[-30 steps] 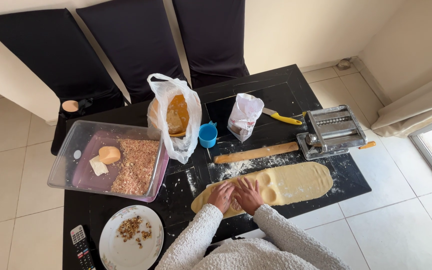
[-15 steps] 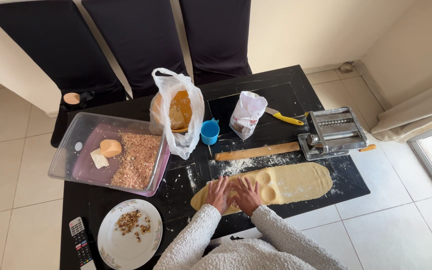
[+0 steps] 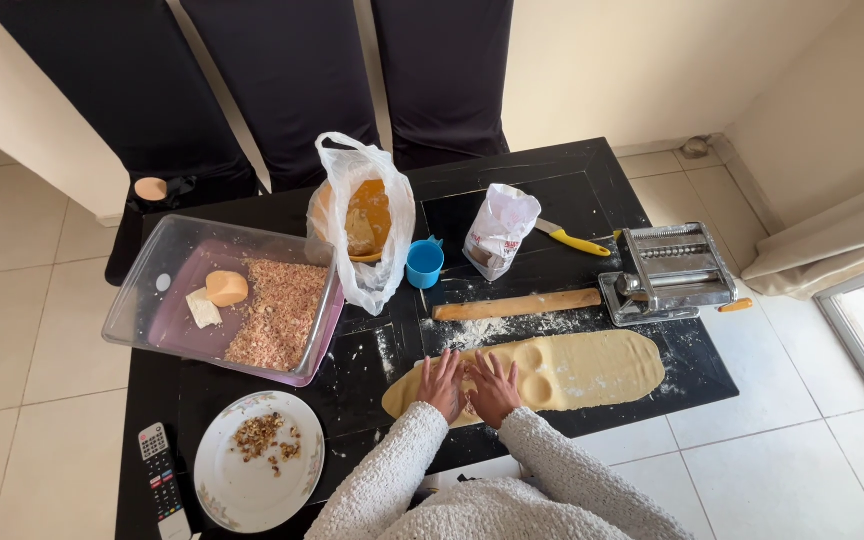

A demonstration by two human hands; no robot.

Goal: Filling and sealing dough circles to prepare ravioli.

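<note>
A long sheet of pale yellow dough [image 3: 592, 365] lies on the floured black table [image 3: 572, 195], with round marks pressed into it. My left hand [image 3: 441, 384] and my right hand [image 3: 493, 387] rest side by side, palms down and fingers spread, on the sheet's left part. Neither hand holds anything. Just behind the dough lies a wooden rolling pin [image 3: 517, 304]. Both arms wear fuzzy white sleeves.
A metal pasta machine [image 3: 670, 272] stands at the right. Behind are a paper flour bag [image 3: 498, 232], a blue cup [image 3: 424, 263], a yellow-handled knife [image 3: 574, 239] and a plastic bag [image 3: 364, 225]. At left are a clear tub [image 3: 167, 262], a plate [image 3: 258, 473] and a remote [image 3: 159, 478].
Both hands stay pressed on the left part of the dough, barely shifting. The view has drifted slightly.
</note>
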